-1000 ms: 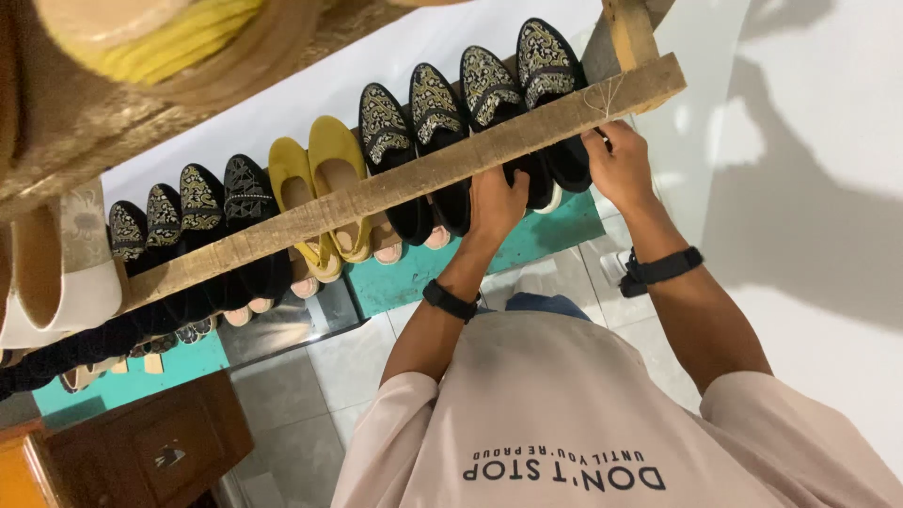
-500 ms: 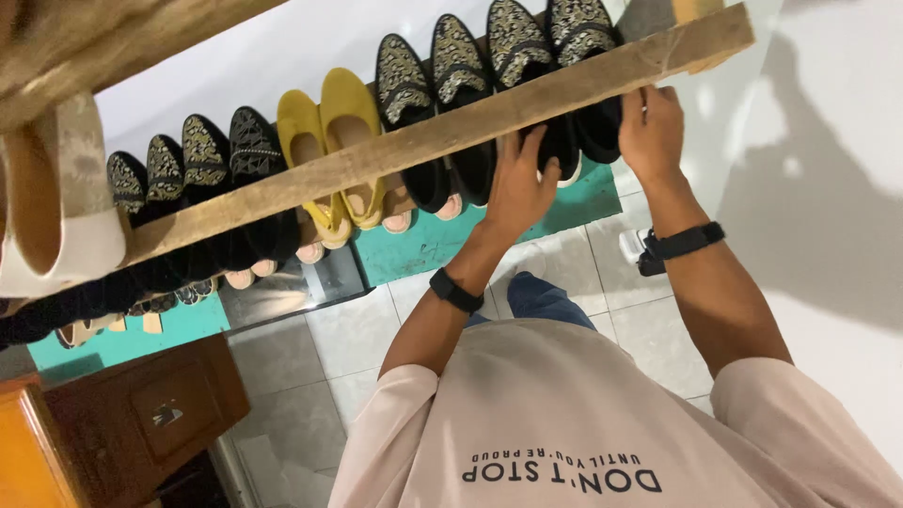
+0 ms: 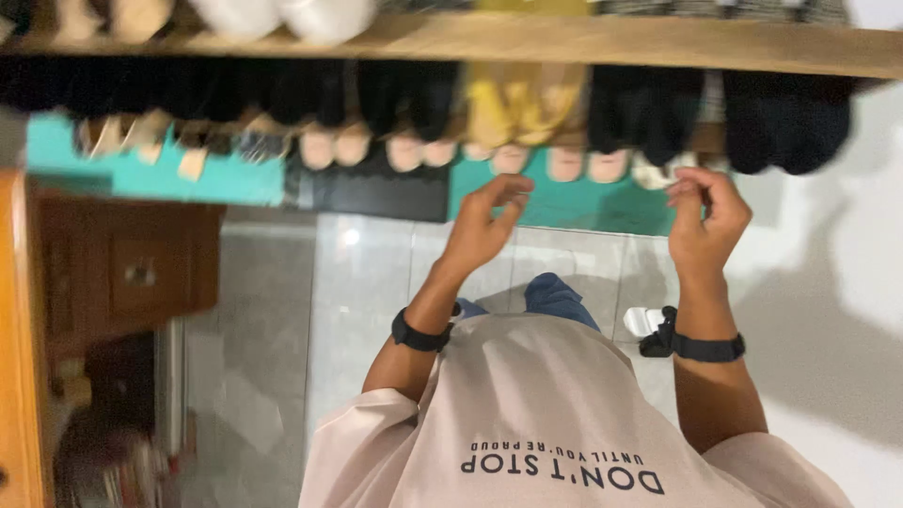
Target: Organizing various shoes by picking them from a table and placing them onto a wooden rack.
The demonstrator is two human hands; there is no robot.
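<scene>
My left hand [image 3: 484, 221] is raised below a wooden shelf rail [image 3: 564, 42], fingers loosely curled and apart, holding nothing. My right hand [image 3: 705, 216] is up at the same height, its thumb and fingers pinched together near the heels of the shoes; I see nothing in it. A row of shoes hangs over the rail, blurred: black pairs at the right [image 3: 785, 122] and middle [image 3: 404, 94], with a yellow pair [image 3: 513, 108] between them. Both hands are just below the shoes and apart from them. Each wrist wears a dark band.
A teal mat [image 3: 574, 202] lies on the pale tiled floor [image 3: 367, 310] under the shelf. A brown wooden cabinet [image 3: 122, 273] stands at the left. A white wall [image 3: 837, 282] is at the right. My light shirt fills the bottom.
Both hands have let go of the shelf rail and black shoes and dropped below it. The view has swung, so the shelf now runs level across the top.
</scene>
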